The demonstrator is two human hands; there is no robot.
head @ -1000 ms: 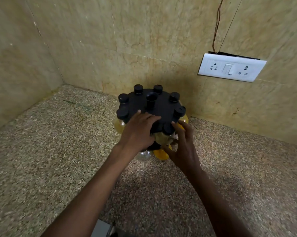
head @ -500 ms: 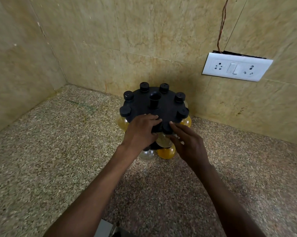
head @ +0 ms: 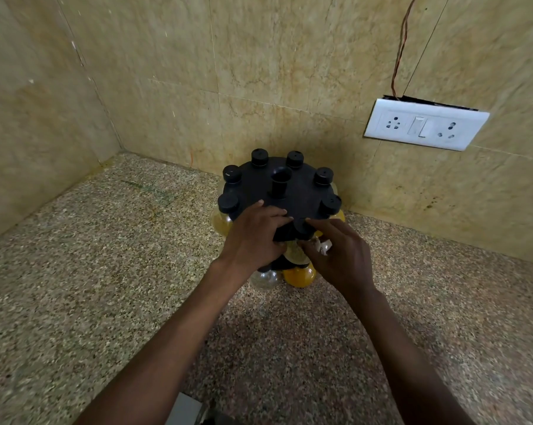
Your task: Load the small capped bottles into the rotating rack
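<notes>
Since a second ago the right hand (head: 341, 256) has closed in from the side of the rack (head: 292, 194) onto the near bottle (head: 298, 253), its fingertips now up at the black cap (head: 303, 223), while the left hand (head: 254, 237) has stayed on the rack's near rim. The left hand rests on the black top disc with its fingers bent over the edge, gripping the rack to steady it. The right hand's fingers curl round the bottle just beyond its palm, pinching it at the neck and cap; how much of the bottle body they cover is hidden.

That bottle sits at the rack's nearest slot, between the two hands. Six more capped bottles ring the disc beyond the hands, and a central post (head: 279, 185) stands past the left hand's fingertips. Below the hands, in the lower tier, a yellow-filled bottle (head: 298, 274) and a clear bottle (head: 263, 279) hang close to the speckled table (head: 105, 271).

The step in hand looks like seating this bottle's neck into the rim notch. To do it well, the left hand should hold the disc from turning while the right slides the neck straight inward until the cap sits flush above the disc like its neighbours. Pushing at an angle could spin the rack or knock the adjacent bottle (head: 331, 205) loose.
</notes>
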